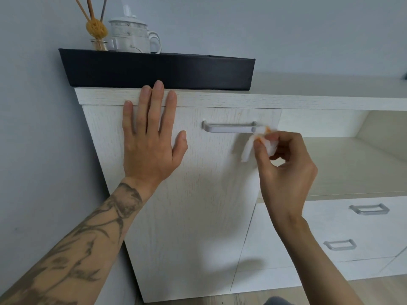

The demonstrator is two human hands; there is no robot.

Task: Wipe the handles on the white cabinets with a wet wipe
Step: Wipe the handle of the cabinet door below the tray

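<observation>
The white cabinet door (pixel 198 205) fills the middle of my view, its top edge just under the cabinet top. To its right is an open shelf compartment (pixel 352 164); I see nothing in it. Below that shelf sit two white drawers, shut, so I cannot tell what they hold. The upper drawer handle (pixel 369 209) and the lower drawer handle (pixel 340 244) are both grey metal.

A black tray (pixel 154 71) stands on the cabinet top at its left end, against the wall. Inside it, at the tray's left corner, are a white teapot (pixel 130 36) and, just beside it on the left, a small glass reed diffuser (pixel 99 44) with sticks and a yellow ball.

My left hand (pixel 149 148) lies flat on the door's upper left part, fingers straight and spread, the fingertips reaching up over the cabinet's top edge.

My right hand (pixel 286 170) is by the door's right edge, thumb and fingertips pinching a bunched wet wipe (pixel 250 148).

The door handle (pixel 229 128), a silver bar, runs level near the door's top right corner. The wipe touches its right end, and a loose white flap hangs below.
</observation>
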